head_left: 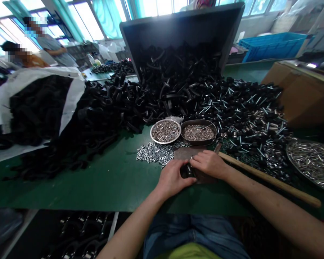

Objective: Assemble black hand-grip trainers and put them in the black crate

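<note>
My left hand [172, 178] curls its thumb and fingers around a small black curved part [187, 171] with a shiny spot on it. Beside it, my right hand [209, 163] is closed, fingertips pressed together at the top of that part; what they pinch is too small to name. Both hands rest over a flat metal plate [180, 153] on the green table [105, 187]. A hammer [270, 178] with a long wooden handle lies right of my right hand, its head close to the knuckles. Loose nuts [153, 153] are scattered just beyond my left hand.
A round dish [152, 135] of small pins and an oval tin [198, 142] of tiny metal pieces stand ahead. Black parts spill from a tilted grey bin [178, 27]. Black knobs with bolts [232, 118], a tray [288, 154] and a carton [302, 93] lie right. A white sack [0, 97] stands left.
</note>
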`<state>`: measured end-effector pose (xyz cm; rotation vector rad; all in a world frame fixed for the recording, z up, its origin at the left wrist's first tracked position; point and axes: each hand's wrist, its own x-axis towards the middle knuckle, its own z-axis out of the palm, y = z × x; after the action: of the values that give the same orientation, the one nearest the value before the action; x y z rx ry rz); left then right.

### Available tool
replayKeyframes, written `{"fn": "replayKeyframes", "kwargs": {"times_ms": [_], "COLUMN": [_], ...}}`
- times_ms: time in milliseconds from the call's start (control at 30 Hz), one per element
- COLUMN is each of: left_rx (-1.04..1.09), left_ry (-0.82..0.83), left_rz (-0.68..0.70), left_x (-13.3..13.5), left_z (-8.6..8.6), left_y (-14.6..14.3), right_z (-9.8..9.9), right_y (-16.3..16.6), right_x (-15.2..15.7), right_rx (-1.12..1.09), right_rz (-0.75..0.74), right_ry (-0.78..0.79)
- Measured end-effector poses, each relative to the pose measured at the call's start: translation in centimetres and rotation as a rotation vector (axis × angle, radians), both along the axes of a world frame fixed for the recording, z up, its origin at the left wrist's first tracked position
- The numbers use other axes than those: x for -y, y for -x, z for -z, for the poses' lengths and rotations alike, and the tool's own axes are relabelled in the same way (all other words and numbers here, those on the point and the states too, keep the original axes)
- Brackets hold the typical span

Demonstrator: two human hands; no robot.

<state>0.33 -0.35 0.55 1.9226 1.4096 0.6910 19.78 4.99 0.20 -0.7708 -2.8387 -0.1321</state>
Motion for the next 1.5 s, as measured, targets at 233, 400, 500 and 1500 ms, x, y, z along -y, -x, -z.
{"fn": "replayKeyframes", "kwargs": {"times_ms": [233, 400, 500, 1500], "left_rx": [-0.253, -0.287, -0.316, -0.202], "left_ry": [-0.166, -0.145, -0.137, -0.081], "left_rz": [-0.019, -0.052, -0.070, -0.178], "left_x": [1.6, 1.3, 1.3, 1.1], "left_z": [1.3, 1.1, 0.9, 0.7], "left_y": [-0.4, -0.5, -0.7, -0.8], "right_z": [-1.2, 1.0, 0.9, 1.2], "right_y": [-6.0, -11.1, -10.9, -10.0], "right_x": [2.9, 4.4, 4.6, 7.0], "right_rx": [0.026, 0.141, 0.175, 0.045], "right_rz": [0.548, 0.854, 0.902, 0.822], "right_ry": [-0.041, -0.033, -0.068, -0.109]}}
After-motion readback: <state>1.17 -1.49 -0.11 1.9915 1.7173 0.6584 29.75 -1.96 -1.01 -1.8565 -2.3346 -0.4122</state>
